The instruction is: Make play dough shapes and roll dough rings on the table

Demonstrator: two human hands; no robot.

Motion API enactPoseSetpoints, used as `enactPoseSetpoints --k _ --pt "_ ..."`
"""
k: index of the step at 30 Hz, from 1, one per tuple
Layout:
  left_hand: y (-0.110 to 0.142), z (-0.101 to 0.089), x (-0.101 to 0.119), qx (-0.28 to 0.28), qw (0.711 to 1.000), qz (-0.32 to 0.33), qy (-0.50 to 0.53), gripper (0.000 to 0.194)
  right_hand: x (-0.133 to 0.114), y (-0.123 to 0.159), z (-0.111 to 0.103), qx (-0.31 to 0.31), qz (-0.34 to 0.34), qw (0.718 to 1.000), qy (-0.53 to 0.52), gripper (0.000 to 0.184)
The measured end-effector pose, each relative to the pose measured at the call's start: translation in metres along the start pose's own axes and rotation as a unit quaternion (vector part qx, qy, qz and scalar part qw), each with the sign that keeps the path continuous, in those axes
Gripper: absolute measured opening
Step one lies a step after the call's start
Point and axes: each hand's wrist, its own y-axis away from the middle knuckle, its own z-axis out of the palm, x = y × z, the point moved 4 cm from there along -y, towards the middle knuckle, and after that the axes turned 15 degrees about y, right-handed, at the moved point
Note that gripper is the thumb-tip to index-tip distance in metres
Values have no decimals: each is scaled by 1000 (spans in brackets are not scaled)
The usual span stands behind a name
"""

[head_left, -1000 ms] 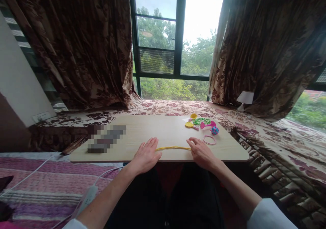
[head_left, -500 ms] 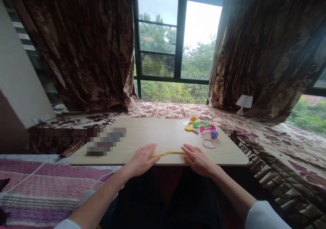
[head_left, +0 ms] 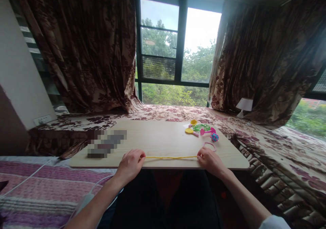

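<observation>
A thin yellow cord (head_left: 171, 157) runs almost straight from hand to hand along the front of the pale wooden table (head_left: 158, 140). My left hand (head_left: 131, 161) pinches its left end between thumb and fingers. At the other end, my right hand (head_left: 210, 159) is closed on the cord in the same way. Just behind the right hand lies a pink ring (head_left: 212, 144), partly covered by the fingers. Whether any cord continues inside either hand is hidden.
At the table's back right are a green tangled string (head_left: 201, 127), two yellow-headed toys (head_left: 189, 130), a pink dumbbell-shaped piece (head_left: 207, 131) and a blue-and-pink spiky ball (head_left: 214, 137). A blurred dark object (head_left: 107, 144) lies left. A white lamp (head_left: 244, 105) stands on the sill.
My hands have moved apart, left hand to the left and right hand to the right. The flat fingers have closed into pinches, and the slack yellow cord is now longer and straighter between them.
</observation>
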Motion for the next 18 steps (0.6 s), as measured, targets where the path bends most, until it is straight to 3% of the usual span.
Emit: enactPoseSetpoints --k 2,5,8,13,15,18 --pt "-2 -1 -3 22 996 -26 86 16 0 -3 -1 1 16 993 -114 17" --pt "-1 -4 -4 61 957 -83 273 19 -2 -5 -5 2 45 949 -311 20" --pt "4 -7 7 112 878 -132 446 22 -8 -3 -15 14 77 898 -432 23" --pt "10 -3 35 150 693 -152 689 13 -33 7 -30 13 97 823 -559 20" --pt "10 1 45 140 653 -157 728 13 -47 11 -32 4 99 792 -603 19" --pt "11 7 54 133 631 -162 747 16 -67 16 -33 -37 90 748 -656 20"
